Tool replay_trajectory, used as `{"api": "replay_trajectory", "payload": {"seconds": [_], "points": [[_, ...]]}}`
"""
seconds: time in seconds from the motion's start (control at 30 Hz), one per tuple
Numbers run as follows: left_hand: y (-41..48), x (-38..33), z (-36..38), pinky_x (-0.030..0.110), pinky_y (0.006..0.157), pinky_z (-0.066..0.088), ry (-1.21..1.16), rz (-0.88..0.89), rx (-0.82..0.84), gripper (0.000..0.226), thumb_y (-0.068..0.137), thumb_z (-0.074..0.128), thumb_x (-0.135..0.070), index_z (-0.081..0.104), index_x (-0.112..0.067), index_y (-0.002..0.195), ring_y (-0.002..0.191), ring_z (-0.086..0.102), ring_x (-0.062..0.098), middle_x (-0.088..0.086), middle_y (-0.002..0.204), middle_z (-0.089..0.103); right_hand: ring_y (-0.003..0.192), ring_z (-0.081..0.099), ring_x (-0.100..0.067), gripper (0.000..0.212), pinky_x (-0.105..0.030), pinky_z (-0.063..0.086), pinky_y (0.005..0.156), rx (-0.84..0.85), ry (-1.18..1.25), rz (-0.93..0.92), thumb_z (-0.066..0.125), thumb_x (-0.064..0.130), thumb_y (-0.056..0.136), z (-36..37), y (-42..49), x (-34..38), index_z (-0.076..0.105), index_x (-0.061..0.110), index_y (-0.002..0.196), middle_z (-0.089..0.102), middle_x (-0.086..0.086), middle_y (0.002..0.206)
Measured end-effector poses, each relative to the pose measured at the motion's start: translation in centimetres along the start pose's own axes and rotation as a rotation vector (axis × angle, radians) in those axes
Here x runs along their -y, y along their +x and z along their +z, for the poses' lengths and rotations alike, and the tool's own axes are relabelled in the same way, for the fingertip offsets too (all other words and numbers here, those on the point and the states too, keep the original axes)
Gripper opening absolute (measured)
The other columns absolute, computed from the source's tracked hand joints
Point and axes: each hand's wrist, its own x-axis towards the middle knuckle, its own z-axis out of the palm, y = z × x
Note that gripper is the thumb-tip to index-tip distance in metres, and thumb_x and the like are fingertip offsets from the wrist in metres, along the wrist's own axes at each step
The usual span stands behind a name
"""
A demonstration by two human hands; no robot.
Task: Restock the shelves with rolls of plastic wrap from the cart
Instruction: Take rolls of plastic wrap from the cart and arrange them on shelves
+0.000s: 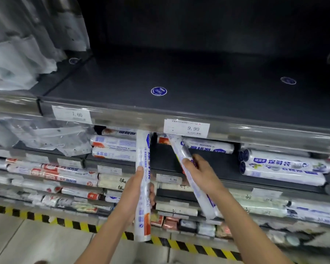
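Nearest the camera, at the bottom of the frame, two bare forearms reached up over the floor and its yellow-and-black hazard tape; the cart did not show anywhere. The left hand was wrapped round the middle of the upright roll, thumb laid along its front and fingers curled behind. That mid-length grip probably kept the long tube balanced while its far end was aimed. At centre right, the right hand curled over the slanted roll, gripping it above its middle, so the lower end hung free and the upper end leaned up and left. Both far ends met at the centre of the frame, just under the 9.90 price tag, at the mouth of a dark gap on the second shelf. It looked as if they were held end-first to slide lengthwise into that slot. Left of the gap lay a stack of rolls, and behind it a single roll lay crosswise. At the right edge stood a stack of blue-printed rolls. Farther up, the top shelf was dark and bore round blue stickers. Clear plastic bags hung in the upper left.
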Motion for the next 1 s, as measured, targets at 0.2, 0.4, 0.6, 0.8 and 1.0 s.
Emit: {"api": "replay_trajectory", "payload": {"seconds": [0.2,0.4,0.6,0.8,1.0], "points": [[0.8,0.4,-0.5,0.03,0.051,0.046,-0.005,0.011,0.011,0.053,0.098,0.045,-0.062,0.052,-0.009,0.097,0.053,0.049,0.023,0.01,0.066,0.055,0.112,0.062,-0.035,0.05,-0.046,0.051,0.094,-0.071,-0.676,-0.182,0.056,0.048,0.098,-1.3,3.7,0.0,0.043,0.029,0.142,0.065,-0.005,0.128],[1.0,0.6,-0.6,0.031,0.051,0.046,-0.045,0.005,0.013,0.054,0.099,0.045,-0.061,0.052,-0.008,0.11,0.052,0.05,0.023,0.011,0.069,0.055,0.125,0.053,-0.034,0.05,-0.044,0.035,0.106,-0.02,-0.961,-0.247,0.061,0.041,0.098,-1.5,6.4,-1.6,0.044,0.029,0.144,0.059,-0.01,0.135],[1.1,0.7,-0.5,0.032,0.055,0.048,-0.043,0.014,0.025,0.054,0.098,0.045,-0.061,0.053,-0.008,0.11,0.056,0.052,0.023,0.011,0.072,0.056,0.126,0.052,-0.033,0.051,-0.042,0.036,0.107,-0.025,-0.938,-0.278,0.066,0.037,0.096,-1.3,8.1,-2.9,0.049,0.028,0.143,0.058,-0.009,0.138],[1.2,0.8,0.1,0.035,0.058,0.052,-0.031,-0.005,0.026,0.059,0.093,0.049,-0.06,0.053,-0.006,0.113,0.062,0.058,0.025,0.014,0.076,0.061,0.129,0.05,-0.032,0.052,-0.041,0.035,0.108,-0.078,-0.903,-0.316,0.066,0.035,0.096,-0.8,8.3,-4.1,0.05,0.027,0.144,0.057,-0.008,0.139],[2.4,1.7,-0.6,0.051,0.109,0.047,-0.022,-0.132,0.103,0.094,0.078,0.061,-0.082,0.043,-0.027,0.151,0.124,0.06,0.029,0.011,0.133,0.064,0.109,0.063,-0.023,0.05,-0.041,0.051,0.098,-0.231,-0.507,-0.409,0.073,0.038,0.09,0.6,4.1,-1.4,0.06,0.018,0.134,0.068,-0.006,0.118]]}}
